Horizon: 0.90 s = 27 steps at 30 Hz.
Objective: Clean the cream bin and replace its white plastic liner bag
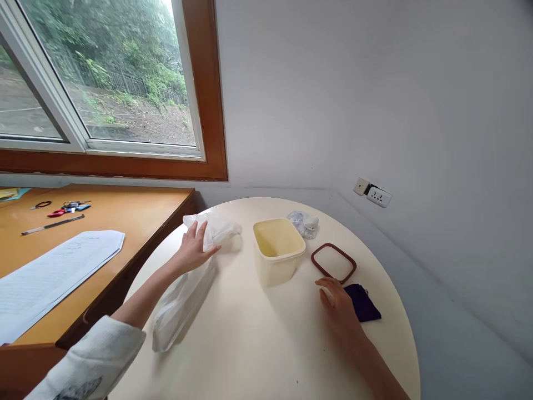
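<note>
My left hand (194, 250) is over a thin white plastic bag (183, 305) on the left of the round table, fingers spread. Whether it touches the bag I cannot tell. The bag's crumpled far end (219, 228) shows beyond the fingers. With fingers loosely curved and apart, my right hand (339, 305) is beside a dark purple pouch (363, 303), just below a brown rounded-square ring (333, 263). Between the hands stands a pale yellow plastic tub (280, 253), its top uncovered. Behind the tub's right side lies a crumpled bundle (303, 223) in clear plastic.
The round cream table (250, 344) stands against a white wall with a socket (378, 196). On the left, a wooden desk (137, 205) borders it, bearing papers (62, 278), a pen (53, 224) and keys (70, 208). A window is above the desk.
</note>
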{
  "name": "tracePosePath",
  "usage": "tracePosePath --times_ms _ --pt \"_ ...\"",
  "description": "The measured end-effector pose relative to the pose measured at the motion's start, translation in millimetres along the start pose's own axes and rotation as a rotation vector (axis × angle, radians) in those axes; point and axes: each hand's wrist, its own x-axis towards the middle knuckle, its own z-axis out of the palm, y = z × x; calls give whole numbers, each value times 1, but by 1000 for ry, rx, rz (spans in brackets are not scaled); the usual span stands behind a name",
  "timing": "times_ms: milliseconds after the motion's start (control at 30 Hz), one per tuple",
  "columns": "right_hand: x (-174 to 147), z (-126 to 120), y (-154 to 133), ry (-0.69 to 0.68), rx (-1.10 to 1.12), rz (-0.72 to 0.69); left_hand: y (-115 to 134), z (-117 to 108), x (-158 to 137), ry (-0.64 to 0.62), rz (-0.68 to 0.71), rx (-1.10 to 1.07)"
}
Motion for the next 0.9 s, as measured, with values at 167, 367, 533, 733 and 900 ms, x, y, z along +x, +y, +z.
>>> tracePosePath --times_ms 167,367,533,733,900 --pt "10 -5 9 42 -43 -32 51 -1 -45 -78 202 -334" --pt "24 19 -8 -40 100 -42 91 55 -67 -223 174 -707" --pt "36 51 -33 -102 254 -42 105 88 -62 -96 164 -926" --pt "34 71 -45 -136 368 42 103 101 -55 -121 180 -1139" --pt "37 78 -47 -138 377 36 102 106 -52 -88 164 -1197"
